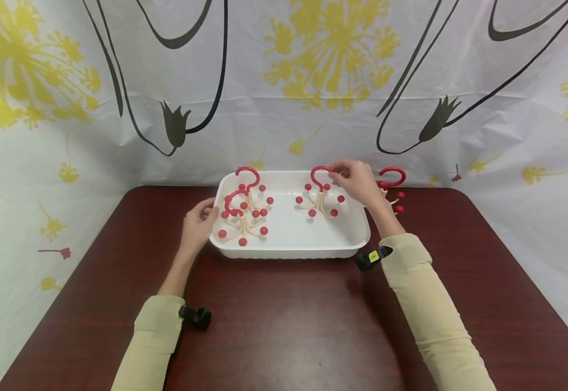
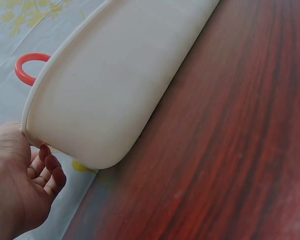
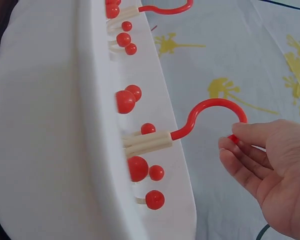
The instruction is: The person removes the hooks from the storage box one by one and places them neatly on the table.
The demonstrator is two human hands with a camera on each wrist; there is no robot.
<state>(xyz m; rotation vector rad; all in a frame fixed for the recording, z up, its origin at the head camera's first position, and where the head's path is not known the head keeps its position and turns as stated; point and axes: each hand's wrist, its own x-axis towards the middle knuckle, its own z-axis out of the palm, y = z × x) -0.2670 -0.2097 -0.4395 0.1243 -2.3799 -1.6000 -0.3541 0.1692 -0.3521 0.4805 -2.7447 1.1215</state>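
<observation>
A white rectangular tub [image 1: 289, 253] stands at the far side of the table. My left hand [image 1: 199, 224] grips the tub's left rim, fingers curled under it in the left wrist view. Inside on the left are two cream multi-arm hangers with red ball tips and red hooks, a back hanger [image 1: 248, 196] and a front hanger [image 1: 243, 232], close together. Another such hanger [image 1: 320, 202] is upright in the tub's right half. The tip of its red hook [image 3: 210, 102] is pinched between the thumb and fingers of my right hand [image 1: 357, 182].
Behind my right wrist, beyond the tub's right end, is another hanger with a red hook [image 1: 394, 172], partly hidden by the arm. The dark red-brown table [image 1: 284, 320] extends in front of the tub. A patterned white sheet [image 1: 284, 130] hangs close behind.
</observation>
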